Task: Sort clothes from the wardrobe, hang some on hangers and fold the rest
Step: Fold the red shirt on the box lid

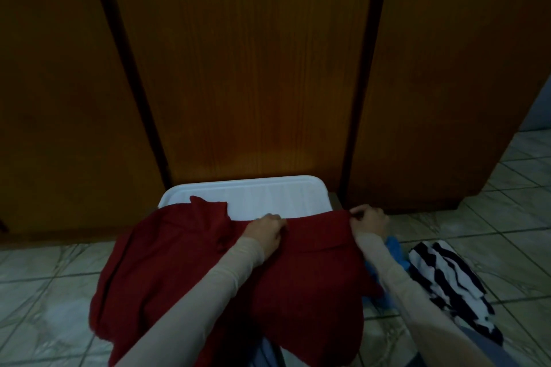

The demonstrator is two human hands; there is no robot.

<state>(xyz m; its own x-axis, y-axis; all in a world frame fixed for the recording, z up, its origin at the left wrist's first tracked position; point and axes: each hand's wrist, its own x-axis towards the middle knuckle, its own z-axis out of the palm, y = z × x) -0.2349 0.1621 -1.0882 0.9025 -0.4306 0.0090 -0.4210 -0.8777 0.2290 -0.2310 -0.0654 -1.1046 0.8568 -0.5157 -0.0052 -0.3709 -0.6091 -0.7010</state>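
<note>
Both hands, left [266, 233] and right [369, 222], pinch the red garment [185, 262] over a white tray [268, 194] (wardrobe [238, 68] beyond); striped cloth [453, 286] lies right.

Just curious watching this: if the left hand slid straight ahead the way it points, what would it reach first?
Probably the bare white lid past the red garment that the left hand grips; then the wardrobe door. Depth is hard to judge.

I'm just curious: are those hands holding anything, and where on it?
Both hold the red garment by its far edge: the left hand near the middle, the right hand pinching the right corner.
</note>
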